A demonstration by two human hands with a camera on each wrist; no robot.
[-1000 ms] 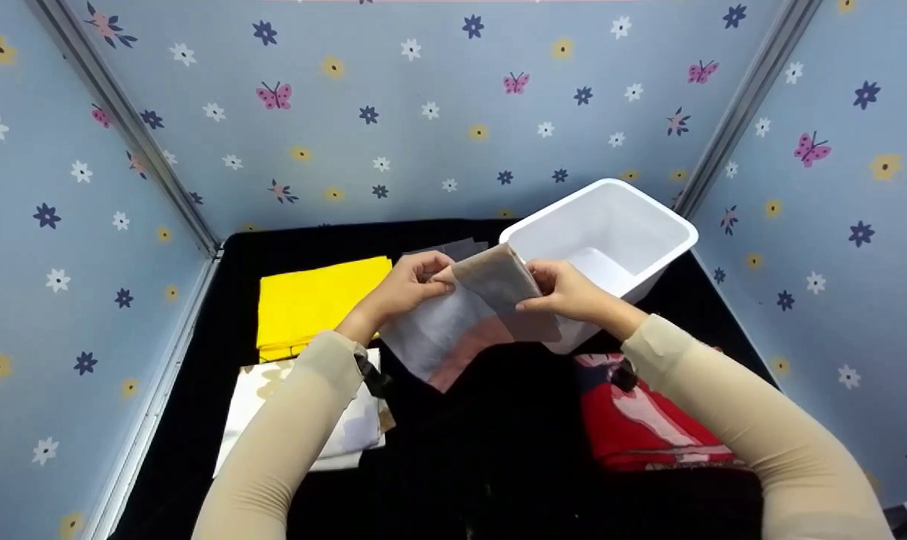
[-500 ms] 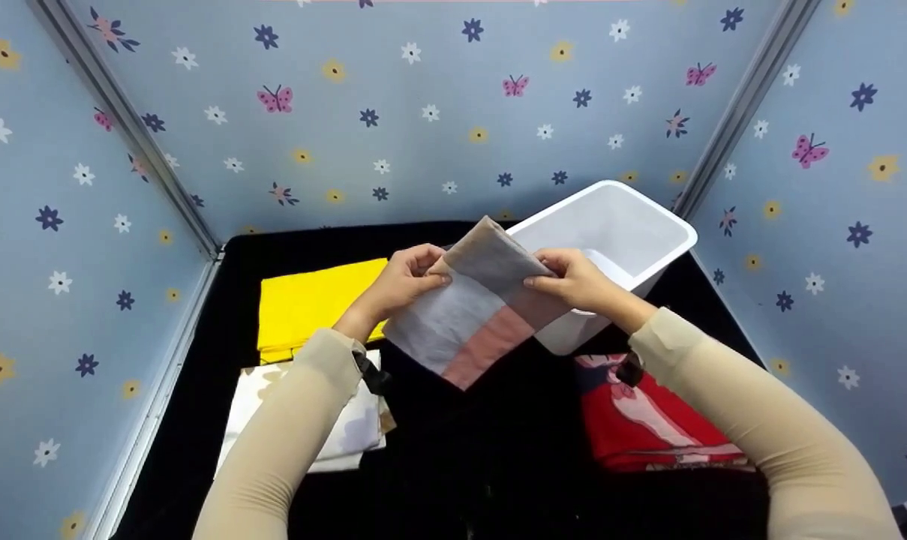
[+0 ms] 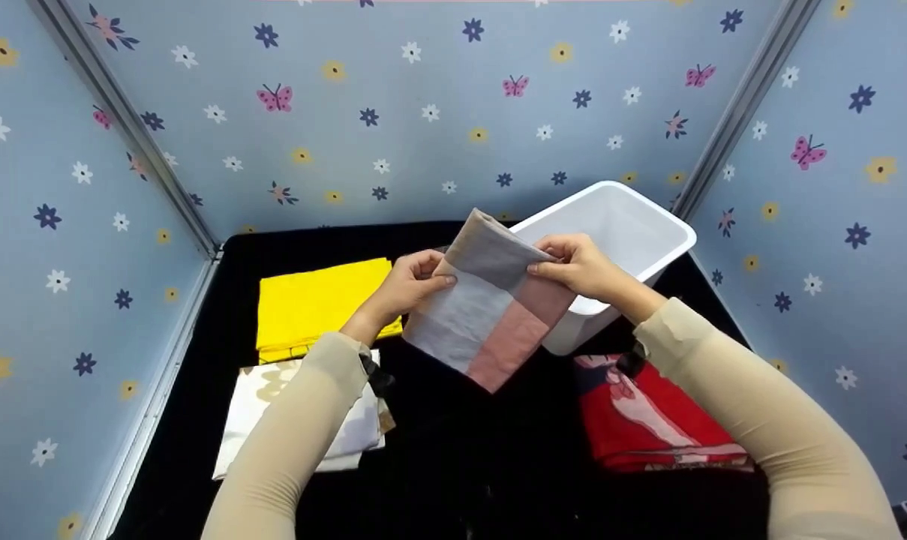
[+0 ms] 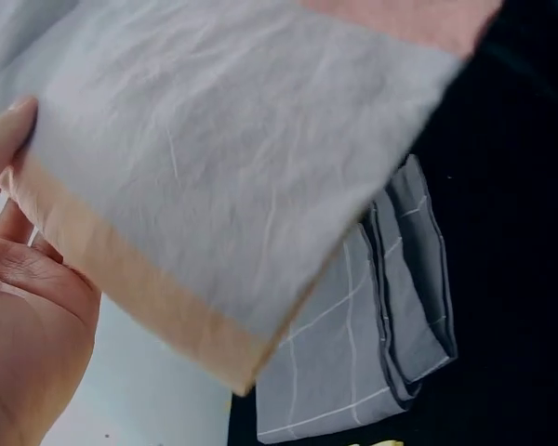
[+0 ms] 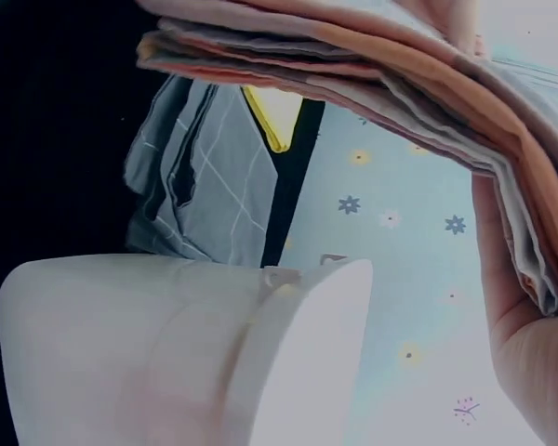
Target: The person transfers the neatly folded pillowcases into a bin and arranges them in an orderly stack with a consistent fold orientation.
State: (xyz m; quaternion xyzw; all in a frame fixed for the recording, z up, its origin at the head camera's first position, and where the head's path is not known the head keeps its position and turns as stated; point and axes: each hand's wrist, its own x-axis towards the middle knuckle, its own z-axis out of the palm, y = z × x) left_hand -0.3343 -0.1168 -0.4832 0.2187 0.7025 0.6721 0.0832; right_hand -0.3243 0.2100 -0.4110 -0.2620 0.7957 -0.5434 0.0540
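Note:
A folded cloth (image 3: pixel 491 300) with grey, pale blue, pink and beige blocks hangs in the air between both hands. At its left edge, my left hand (image 3: pixel 408 289) pinches it between thumb and fingers. My right hand (image 3: pixel 581 266) grips the opposite edge, thumb in front and fingers behind. Several stacked layers show along its edge in the right wrist view, where the hand (image 5: pixel 539 353) wraps the fold. Behind and below it lies a folded grey cloth with white lines (image 4: pixel 325 344), mostly hidden in the head view.
A white plastic bin (image 3: pixel 611 225) stands at the back right, partly behind my right hand. Folded yellow cloth (image 3: pixel 318 300) lies at the left, with a white patterned cloth (image 3: pixel 348 435) in front of it. A red patterned cloth (image 3: pixel 656 420) lies under my right forearm.
The folded cloth has turned to face the head camera more and swung slightly right, its lower part now flatter. My right hand has moved a little up and right with its edge.

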